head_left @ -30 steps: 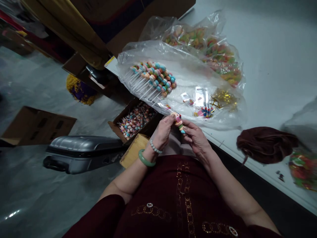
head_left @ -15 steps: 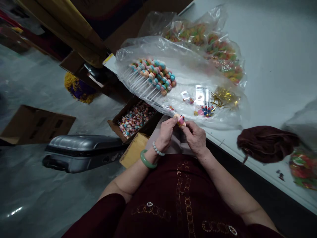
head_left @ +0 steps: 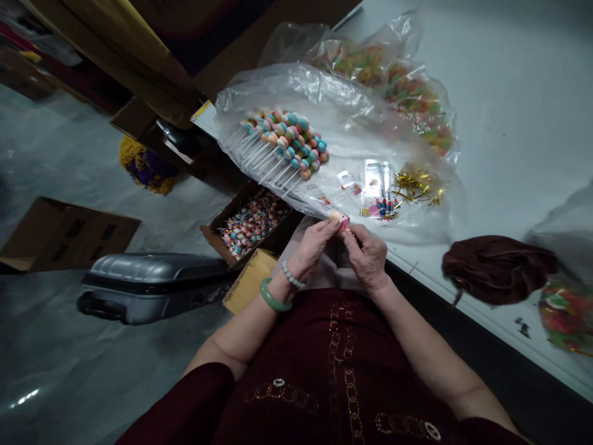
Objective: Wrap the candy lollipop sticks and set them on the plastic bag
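At the table's front edge, my left hand [head_left: 314,247] and my right hand [head_left: 368,252] meet in a fingertip pinch on a small pink-and-cream printed piece [head_left: 343,222]. The fingers cover part of it, so its exact kind is unclear. Just beyond lies a clear plastic sheet or bag [head_left: 296,80]. Marshmallow skewers [head_left: 296,142] on white sticks are stacked on it, sticks toward the left. Close to my right hand are a silvery printed packet [head_left: 378,179], a smaller printed packet [head_left: 349,183] and a bunch of gold twist ties [head_left: 417,183].
Clear bags of orange-green sweets [head_left: 412,93] lie behind. A dark brown cloth [head_left: 498,269] and another filled bag [head_left: 567,312] are on the right. Left and below stand an open box of small wrapped lollipops [head_left: 252,222], a yellow box [head_left: 250,281], a grey suitcase [head_left: 152,284] and cardboard [head_left: 69,235].
The small piece has turned between my fingertips and shifted slightly right and up. Both hands keep their pinch on it, and the things on the table stay in place.
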A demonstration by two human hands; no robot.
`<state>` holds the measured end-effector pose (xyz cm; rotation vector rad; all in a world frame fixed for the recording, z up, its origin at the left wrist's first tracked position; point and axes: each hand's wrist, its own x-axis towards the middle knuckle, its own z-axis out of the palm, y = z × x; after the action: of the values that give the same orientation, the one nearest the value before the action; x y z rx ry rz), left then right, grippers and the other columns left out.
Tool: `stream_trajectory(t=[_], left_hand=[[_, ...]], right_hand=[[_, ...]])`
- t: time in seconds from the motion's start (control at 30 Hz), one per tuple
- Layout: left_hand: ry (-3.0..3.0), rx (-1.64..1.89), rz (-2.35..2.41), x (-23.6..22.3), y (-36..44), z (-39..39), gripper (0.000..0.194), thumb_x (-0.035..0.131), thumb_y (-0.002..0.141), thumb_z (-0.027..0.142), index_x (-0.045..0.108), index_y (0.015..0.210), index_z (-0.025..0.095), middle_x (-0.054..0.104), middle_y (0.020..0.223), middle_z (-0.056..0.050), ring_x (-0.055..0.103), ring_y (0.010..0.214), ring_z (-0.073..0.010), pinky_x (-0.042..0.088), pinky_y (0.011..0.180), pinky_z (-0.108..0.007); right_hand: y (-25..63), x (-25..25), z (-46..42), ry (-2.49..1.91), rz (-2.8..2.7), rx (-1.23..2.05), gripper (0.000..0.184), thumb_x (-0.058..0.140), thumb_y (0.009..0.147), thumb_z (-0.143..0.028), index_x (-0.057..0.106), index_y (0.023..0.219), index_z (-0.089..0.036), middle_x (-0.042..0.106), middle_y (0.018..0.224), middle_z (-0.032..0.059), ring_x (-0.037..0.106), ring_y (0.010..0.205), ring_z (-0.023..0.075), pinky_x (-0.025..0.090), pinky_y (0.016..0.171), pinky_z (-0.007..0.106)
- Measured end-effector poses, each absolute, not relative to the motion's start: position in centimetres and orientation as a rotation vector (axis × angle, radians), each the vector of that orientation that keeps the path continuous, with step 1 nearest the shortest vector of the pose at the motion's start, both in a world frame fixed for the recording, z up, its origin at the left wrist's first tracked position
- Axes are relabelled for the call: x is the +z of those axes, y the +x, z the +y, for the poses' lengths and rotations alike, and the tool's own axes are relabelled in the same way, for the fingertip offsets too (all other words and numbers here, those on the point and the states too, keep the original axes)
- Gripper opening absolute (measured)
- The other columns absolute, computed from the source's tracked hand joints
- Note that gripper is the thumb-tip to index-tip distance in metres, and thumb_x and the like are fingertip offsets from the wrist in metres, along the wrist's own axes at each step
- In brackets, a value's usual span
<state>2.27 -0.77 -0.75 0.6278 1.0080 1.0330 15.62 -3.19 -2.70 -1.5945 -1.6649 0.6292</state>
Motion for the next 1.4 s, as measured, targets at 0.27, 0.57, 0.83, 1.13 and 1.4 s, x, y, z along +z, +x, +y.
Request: stream_trajectory(t=[0.27,0.57,0.83,1.13,1.4], left_hand=[[0.380,1.061,0.710,0.7,2.0,0.0,0.034,0.076,0.077,0.038,0.068,0.099,0.014,0.071,0.096,-0.010,0.065,0.106,-0.0250,0.049,0.097,-0.038],[0.444,1.123,0.779,0.0,3.3,-0.8,0.040,0.079,0.072,0.044,0.068,0.095,0.014,0.071,0.091,-0.009,0.066,0.095,-0.0201,0.050,0.085,-0.030],[0.402,1.109,0.988,-0.1,2.5,-0.5,0.026,0.084,0.065,0.022,0.069,0.085,0.013,0.068,0.079,-0.001,0.059,0.069,-0.0083,0.045,0.071,-0.021],[0.388,1.131,1.017,-0.4,3.4,-0.3,0.039,0.086,0.061,0.043,0.067,0.073,0.012,0.064,0.068,0.000,0.053,0.062,-0.0082,0.042,0.066,-0.022],[0.359,1.123,1.030,-1.4,4.0,-0.7,0.035,0.085,0.064,0.040,0.067,0.074,0.011,0.065,0.072,-0.001,0.055,0.067,-0.0085,0.043,0.068,-0.022]], right_hand=[[15.4,-2.6,-3.2,-1.545,-1.605,0.618,0.025,0.058,0.090,-0.045,0.066,0.086,-0.021,0.065,0.069,0.0005,0.057,0.060,0.0133,0.039,0.062,0.025],[14.5,-1.9,-2.0,-1.200,-0.730,1.761,0.030,0.069,0.076,-0.049,0.063,0.076,-0.020,0.048,0.054,-0.0055,0.035,0.040,0.0068,0.021,0.035,0.020],[14.8,-2.6,-2.3,-1.490,-1.269,1.022,0.025,0.064,0.083,-0.044,0.064,0.074,-0.021,0.061,0.064,-0.0016,0.052,0.058,0.0120,0.036,0.056,0.024],[15.3,-3.1,-2.5,-1.612,-2.051,0.022,0.036,0.042,0.098,-0.036,0.065,0.077,-0.018,0.062,0.065,0.0059,0.046,0.053,0.0141,0.021,0.055,0.034],[15.3,-3.3,-1.8,-1.593,-1.598,0.666,0.028,0.050,0.093,-0.043,0.062,0.079,-0.022,0.065,0.068,0.0007,0.056,0.062,0.0152,0.036,0.059,0.027]])
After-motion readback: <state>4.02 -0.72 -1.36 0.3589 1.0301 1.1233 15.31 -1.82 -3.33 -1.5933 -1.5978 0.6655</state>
